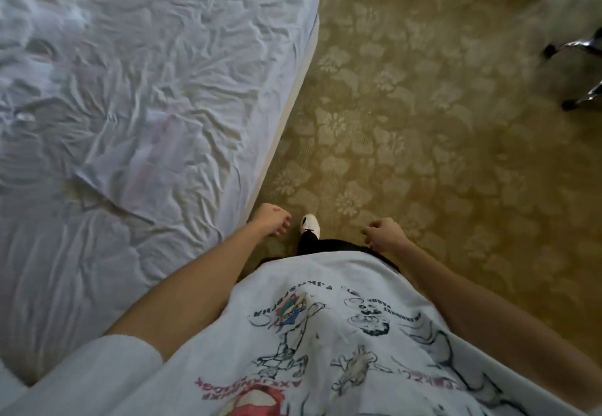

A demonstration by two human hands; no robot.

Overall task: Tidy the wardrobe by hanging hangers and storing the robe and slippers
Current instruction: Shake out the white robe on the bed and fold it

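I look straight down at my own body beside a bed. My left hand [272, 218] hangs in front of me near the bed's edge, fingers curled loosely, holding nothing. My right hand [384, 234] is level with it over the carpet, also loosely curled and empty. No wardrobe, hanger or robe is in view. A flat clear plastic packet [146, 161] lies on the sheet; what is inside it I cannot tell. One white shoe [310, 224] on my foot shows between my hands.
The bed with its wrinkled white sheet [130, 73] fills the left side, its edge running diagonally. Patterned olive carpet [423, 106] covers the floor to the right. Chrome legs of a wheeled chair [576, 73] stand at the far right.
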